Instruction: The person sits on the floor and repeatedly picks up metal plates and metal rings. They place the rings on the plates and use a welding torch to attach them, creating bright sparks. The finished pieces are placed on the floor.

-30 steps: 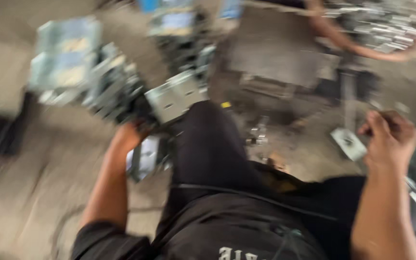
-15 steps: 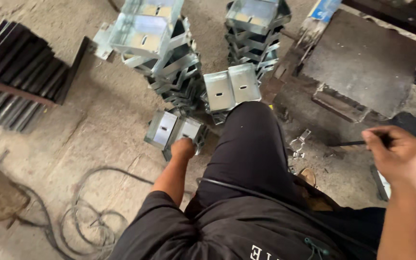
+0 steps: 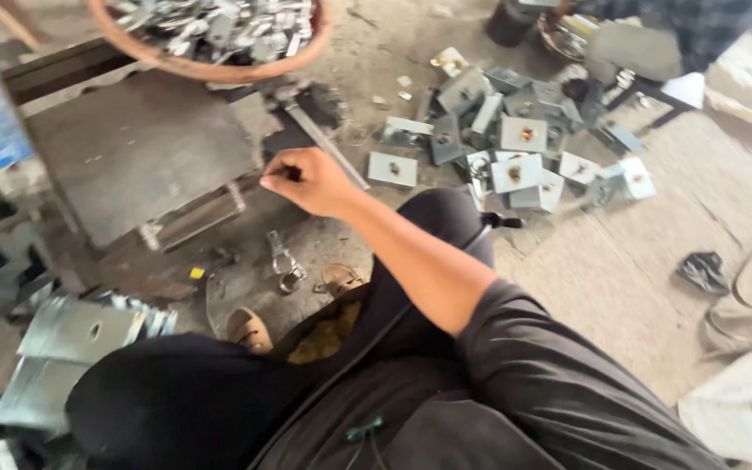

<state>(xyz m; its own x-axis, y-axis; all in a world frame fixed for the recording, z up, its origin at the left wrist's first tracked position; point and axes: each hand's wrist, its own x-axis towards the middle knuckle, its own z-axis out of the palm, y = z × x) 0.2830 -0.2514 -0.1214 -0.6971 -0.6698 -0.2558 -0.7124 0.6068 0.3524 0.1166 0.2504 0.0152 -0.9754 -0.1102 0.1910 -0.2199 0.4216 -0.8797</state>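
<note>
Since the frame half a second earlier, the view has swung from the stacked brackets on the left to the work area on the right. The left hand, then resting on a bracket beside the knee, is now out of frame. The right hand (image 3: 311,181) has moved from the far right edge toward the centre and sits just at the 3 o'clock edge of the dark steel plate (image 3: 137,152). By this evidence, the work has shifted from the bracket stack to the plate station.

Right hand: fingers curled closed in a loose fist, thumb and forefinger pinched together at the 9 o'clock side. A small dark item shows at the pinch; its kind cannot be determined. A thin metal rod (image 3: 328,148) lies on the floor directly behind the hand, toward 12 o'clock; contact with it cannot be confirmed.

Left hand: not visible; state cannot be told.

Surroundings:
- A round basket of small metal parts (image 3: 219,35) at 12 o'clock of the plate.
- A scattered pile of square plate pieces (image 3: 515,148) on the floor at 2 o'clock of the hand, well apart from it.
- Folded sheet-metal brackets (image 3: 80,335) at 7 o'clock, beside the left knee.
- A small metal clip (image 3: 282,261) on the floor at 6 o'clock of the hand.
</note>
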